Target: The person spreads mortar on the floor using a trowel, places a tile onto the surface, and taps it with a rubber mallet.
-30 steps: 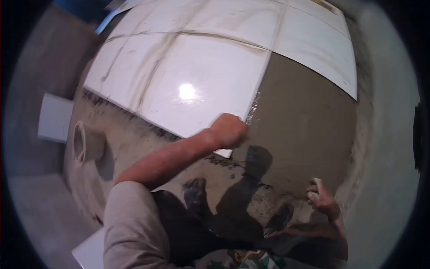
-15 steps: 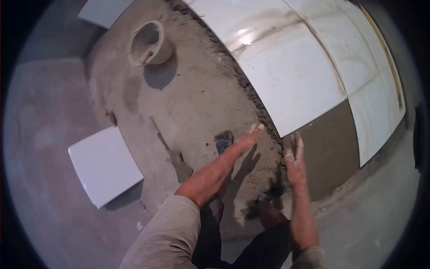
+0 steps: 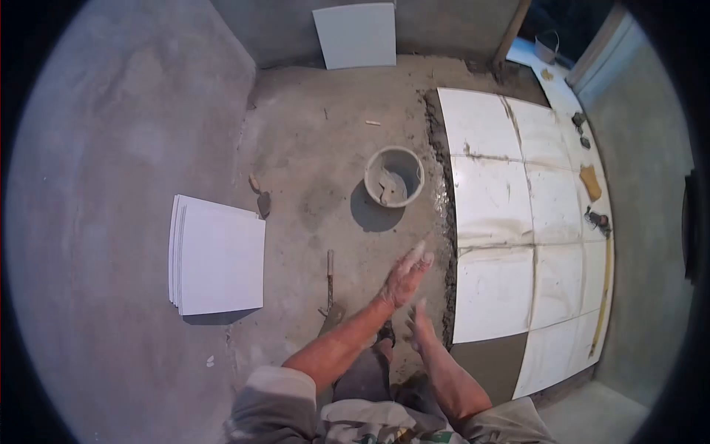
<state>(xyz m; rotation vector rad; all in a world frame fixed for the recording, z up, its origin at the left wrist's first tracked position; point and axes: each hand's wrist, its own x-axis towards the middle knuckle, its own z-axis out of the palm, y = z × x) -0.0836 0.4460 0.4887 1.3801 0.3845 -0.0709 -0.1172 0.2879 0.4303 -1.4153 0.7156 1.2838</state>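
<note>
My left hand (image 3: 408, 277) is raised over the bare floor, its dusty fingers stretched out and nothing in it. Just below and to the right, my right hand (image 3: 421, 327) is also open and empty, with its fingers apart. The two hands face each other without touching. To their right lie white floor tiles (image 3: 493, 292) in rows, smeared with brown along the joints. A grey-brown mortar patch (image 3: 492, 362) fills a tile-sized gap near my right forearm. Left of my hands, a long-handled tool (image 3: 330, 274) with a flat blade lies on the floor.
A bucket (image 3: 420, 164) stands ahead, with something inside. Stacked white tiles (image 3: 225, 255) sit at left, near a small trowel (image 3: 263, 204). Another white tile (image 3: 359, 37) leans on the back wall. A yellow bar (image 3: 600, 318) and a dark tool (image 3: 597, 220) lie along the right wall.
My view has lifted and turned, bringing the back wall, doorway and more laid tiles into sight. My hands have come closer together and remain empty.
</note>
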